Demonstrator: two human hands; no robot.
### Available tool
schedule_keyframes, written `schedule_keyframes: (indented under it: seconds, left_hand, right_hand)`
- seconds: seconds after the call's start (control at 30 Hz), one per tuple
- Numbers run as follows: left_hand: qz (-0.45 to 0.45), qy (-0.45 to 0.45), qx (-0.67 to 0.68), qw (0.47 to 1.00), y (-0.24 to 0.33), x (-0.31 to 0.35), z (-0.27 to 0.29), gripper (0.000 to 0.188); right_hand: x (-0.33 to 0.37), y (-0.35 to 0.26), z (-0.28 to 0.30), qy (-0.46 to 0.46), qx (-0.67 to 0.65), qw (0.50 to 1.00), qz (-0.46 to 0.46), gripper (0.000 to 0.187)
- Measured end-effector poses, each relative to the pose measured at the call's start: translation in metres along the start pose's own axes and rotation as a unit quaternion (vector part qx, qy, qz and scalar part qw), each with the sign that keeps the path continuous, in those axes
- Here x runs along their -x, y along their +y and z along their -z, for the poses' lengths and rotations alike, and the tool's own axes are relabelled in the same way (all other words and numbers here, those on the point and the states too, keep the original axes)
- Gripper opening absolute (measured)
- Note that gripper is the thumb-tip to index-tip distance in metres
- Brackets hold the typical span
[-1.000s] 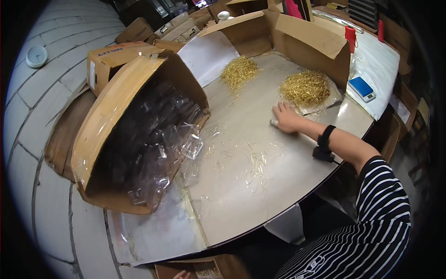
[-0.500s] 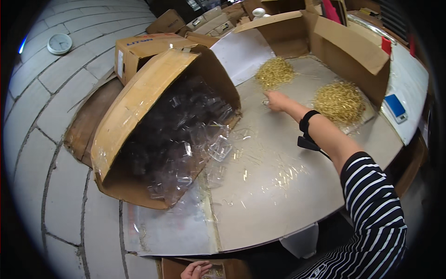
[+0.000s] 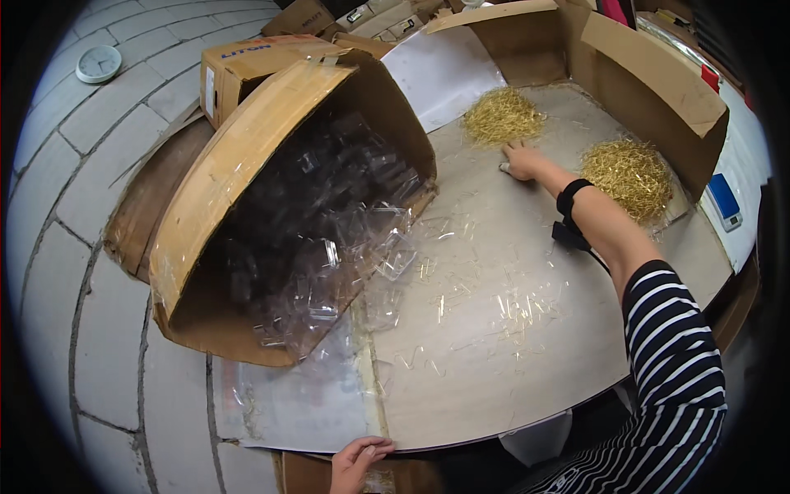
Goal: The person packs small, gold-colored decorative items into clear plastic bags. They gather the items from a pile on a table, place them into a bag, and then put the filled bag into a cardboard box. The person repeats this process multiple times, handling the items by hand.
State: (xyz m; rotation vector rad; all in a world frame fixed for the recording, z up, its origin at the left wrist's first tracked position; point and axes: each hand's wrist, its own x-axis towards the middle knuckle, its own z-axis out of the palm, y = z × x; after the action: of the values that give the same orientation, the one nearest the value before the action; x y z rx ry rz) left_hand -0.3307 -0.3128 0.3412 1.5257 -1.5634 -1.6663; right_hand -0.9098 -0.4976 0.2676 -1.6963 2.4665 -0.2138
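At the far side of the surface [image 3: 485, 387], your right hand [image 3: 522, 161] reaches palm down to the near edge of a pile of thin gold pieces [image 3: 504, 115], fingers slightly spread. A black strap [image 3: 573, 196] circles that forearm. Your left hand [image 3: 359, 463] is at the near edge, fingers bent and close together; you cannot tell whether it holds anything. Below it is an open cardboard box [image 3: 304, 473], partly hidden. A second gold heap [image 3: 627, 174] lies to the right of your right forearm, before a cardboard wall [image 3: 646, 111]. Loose gold bits [image 3: 522, 311] are scattered mid-surface. On your left, a tipped carton [image 3: 218, 185] spills clear plastic boxes [image 3: 329, 263] toward them. A blue scale [image 3: 724, 198] rests at far right.
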Motion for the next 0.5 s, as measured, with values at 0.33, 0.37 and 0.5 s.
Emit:
schedule_keyframes:
  seconds: [0.33, 0.37, 0.5]
  left_hand:
    - [-0.072, 0.035, -0.031, 0.996, 0.0, -0.033, 0.003, 0.022]
    - [-0.087, 0.048, -0.036, 0.994, 0.001, -0.039, 0.005, 0.021]
    - [-0.188, 0.112, -0.201, 0.955, 0.003, -0.074, 0.0, 0.019]
  right_hand:
    - [0.005, -0.049, -0.017, 0.033, -0.062, 0.997, 0.03, 0.036]
    - [0.009, -0.057, -0.02, 0.07, -0.099, 0.991, 0.057, 0.035]
    - [0.036, -0.111, 0.003, -0.024, 0.003, 0.999, -0.034, 0.06]
